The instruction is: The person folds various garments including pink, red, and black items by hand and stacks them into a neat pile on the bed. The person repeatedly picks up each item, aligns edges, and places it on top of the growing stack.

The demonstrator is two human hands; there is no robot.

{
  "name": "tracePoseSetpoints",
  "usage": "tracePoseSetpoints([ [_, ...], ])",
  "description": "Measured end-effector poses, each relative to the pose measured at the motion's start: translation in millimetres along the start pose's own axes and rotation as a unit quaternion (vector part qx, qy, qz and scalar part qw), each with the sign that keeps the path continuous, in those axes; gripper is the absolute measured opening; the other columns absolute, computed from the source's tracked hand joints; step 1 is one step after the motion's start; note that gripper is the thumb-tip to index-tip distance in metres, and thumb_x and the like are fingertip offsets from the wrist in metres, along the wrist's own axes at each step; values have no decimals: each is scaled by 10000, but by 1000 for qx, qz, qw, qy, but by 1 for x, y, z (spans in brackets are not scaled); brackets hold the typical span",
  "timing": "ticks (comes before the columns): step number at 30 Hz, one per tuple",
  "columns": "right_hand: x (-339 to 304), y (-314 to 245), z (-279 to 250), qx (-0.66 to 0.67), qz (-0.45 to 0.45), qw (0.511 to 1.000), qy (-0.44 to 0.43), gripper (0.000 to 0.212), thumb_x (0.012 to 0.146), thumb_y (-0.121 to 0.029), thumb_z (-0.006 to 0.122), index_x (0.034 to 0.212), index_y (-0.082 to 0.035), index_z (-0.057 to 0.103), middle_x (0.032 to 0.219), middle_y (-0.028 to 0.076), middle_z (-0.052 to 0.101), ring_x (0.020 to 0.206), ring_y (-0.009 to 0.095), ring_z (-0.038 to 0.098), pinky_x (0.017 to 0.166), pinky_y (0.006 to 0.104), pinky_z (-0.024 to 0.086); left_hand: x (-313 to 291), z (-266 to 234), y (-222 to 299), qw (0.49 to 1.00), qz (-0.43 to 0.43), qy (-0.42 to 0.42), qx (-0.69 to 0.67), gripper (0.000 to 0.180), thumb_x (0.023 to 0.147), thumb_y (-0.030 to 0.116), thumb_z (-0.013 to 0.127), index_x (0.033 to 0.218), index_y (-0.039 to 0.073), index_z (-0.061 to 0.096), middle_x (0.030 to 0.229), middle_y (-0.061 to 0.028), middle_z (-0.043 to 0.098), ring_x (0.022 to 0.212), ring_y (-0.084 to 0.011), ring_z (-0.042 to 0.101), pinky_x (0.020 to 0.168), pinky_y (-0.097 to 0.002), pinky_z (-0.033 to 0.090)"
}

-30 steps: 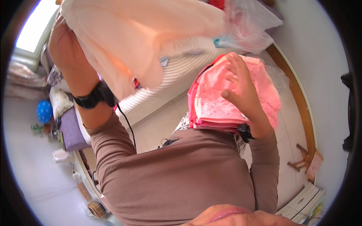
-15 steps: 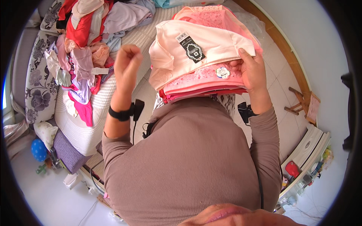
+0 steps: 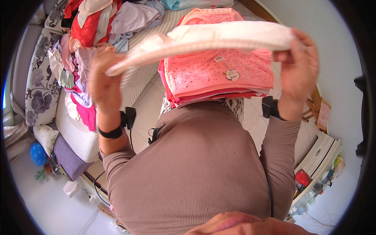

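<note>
Cream garment point(image 3: 219, 39) (folded, stretched flat), pinched by left hand point(image 3: 103, 80) and right hand point(image 3: 297, 64) grips.

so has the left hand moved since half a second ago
Yes. The left hand was free and away from the pink clothes stack; now it has closed on one end of the cream garment stretched above the stack.

A heap of clothes point(image 3: 90, 43) lies on a bed point(image 3: 78, 133); a blue ball point(image 3: 38, 153) sits beside it.
</note>
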State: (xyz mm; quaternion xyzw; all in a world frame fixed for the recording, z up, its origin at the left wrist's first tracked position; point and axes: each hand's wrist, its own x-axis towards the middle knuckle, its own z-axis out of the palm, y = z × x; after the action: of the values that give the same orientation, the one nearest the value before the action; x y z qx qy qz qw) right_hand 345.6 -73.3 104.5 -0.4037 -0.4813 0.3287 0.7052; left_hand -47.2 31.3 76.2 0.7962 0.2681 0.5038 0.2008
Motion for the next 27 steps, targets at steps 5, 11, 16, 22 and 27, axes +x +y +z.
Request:
tracePoseSetpoints([
  [5, 59, -6, -1, -89, 112, 990, 11, 259, 1025, -126, 591, 1230, 13, 664, 880, 54, 663, 699, 106, 573, 657, 269, 472, 68, -8, -6, 991, 38, -18, 128, 153, 965, 15, 635, 1110, -8, 679, 1028, -107, 702, 928, -203, 659, 837, -283, 511],
  [11, 116, -36, 16, -41, 37, 998, -7, 161, 1009, -124, 578, 1116, -18, 635, 790, 42, 667, 566, 60, 592, 513, 205, 482, 144, -11, -12, 981, 31, 112, 154, 192, 1014, 115, 660, 1184, 50, 724, 1029, -15, 725, 888, -79, 633, 784, -207, 496],
  [16, 78, -71, 6, -127, -121, 984, 34, 210, 1006, -143, 598, 1164, -12, 642, 793, 43, 662, 573, 78, 585, 551, 204, 479, 134, 2, 16, 952, 190, 212, 114, 163, 974, 88, 689, 1109, -1, 713, 1023, -103, 731, 922, -195, 679, 821, -300, 538],
  [22, -25, -20, -51, -373, 115, 918, 77, 214, 988, -89, 606, 1166, -77, 725, 787, -5, 661, 639, 50, 540, 596, 206, 447, 19, 37, 30, 957, 209, -119, 161, 263, 721, 16, 689, 984, 7, 681, 1151, -153, 705, 1087, -326, 661, 926, -439, 495],
  [27, -101, 36, -74, -371, 265, 890, -6, 239, 972, -61, 599, 1182, -69, 715, 785, -11, 643, 651, 59, 544, 596, 226, 434, -36, 77, 31, 942, 110, -317, 25, 294, 676, -9, 657, 968, 8, 625, 1173, -162, 683, 1149, -344, 648, 928, -445, 480],
])
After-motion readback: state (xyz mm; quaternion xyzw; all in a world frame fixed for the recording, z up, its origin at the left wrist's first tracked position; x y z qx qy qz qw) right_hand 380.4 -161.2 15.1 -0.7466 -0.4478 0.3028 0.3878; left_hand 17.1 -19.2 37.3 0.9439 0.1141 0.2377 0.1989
